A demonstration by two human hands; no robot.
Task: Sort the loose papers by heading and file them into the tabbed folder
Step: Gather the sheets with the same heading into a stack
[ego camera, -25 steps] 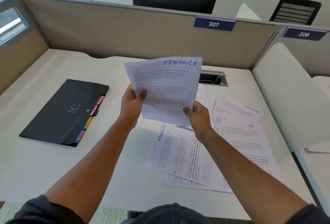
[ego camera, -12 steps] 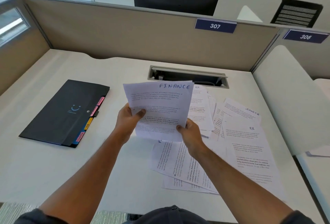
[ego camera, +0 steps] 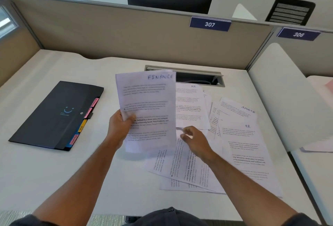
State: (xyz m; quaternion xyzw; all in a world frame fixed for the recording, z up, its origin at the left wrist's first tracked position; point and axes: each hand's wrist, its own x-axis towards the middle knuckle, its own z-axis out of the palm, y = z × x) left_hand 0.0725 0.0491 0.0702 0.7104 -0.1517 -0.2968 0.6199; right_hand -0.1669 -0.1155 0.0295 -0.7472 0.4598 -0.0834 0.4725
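Your left hand (ego camera: 120, 126) grips the FINANCE sheet (ego camera: 146, 110) at its left edge, thumb curled over the printed face, sheet lifted off the desk and tilted a bit left. Its heading is legible, its body text motion-blurred and its lower edge smeared. Your right hand (ego camera: 195, 140) is off the sheet, fingers loosely curled, holding nothing, hovering over the loose papers (ego camera: 212, 146); fingertips blurred, so contact with the paper below can't be told.

Biggest to smallest: white matte desk (ego camera: 54, 171), smooth, with a wavy cut along its far edge, front edge cut off by your torso. Beige fabric partition (ego camera: 108, 33) behind it. The pile of flat white printed sheets is fanned and overlapping on the desk's right half; the held sheet hides part of it and your right forearm crosses it. Headings readable: two HR, one SPORTS; others covered or rotated sideways. Tabbed folder (ego camera: 54, 116): black, matte, rectangular, shut, lying flat and angled on the desk's left, well apart from the pile. Coloured tabs stick out of its right edge, pink, yellow and blue; "HR" reads on the yellow, the rest too small. Cable slot (ego camera: 198, 78): dark rectangular recess with a metal rim, left end hidden by the held sheet. Blue plates 307 (ego camera: 210, 24) and 306 (ego camera: 298, 34) sit on the partition top.
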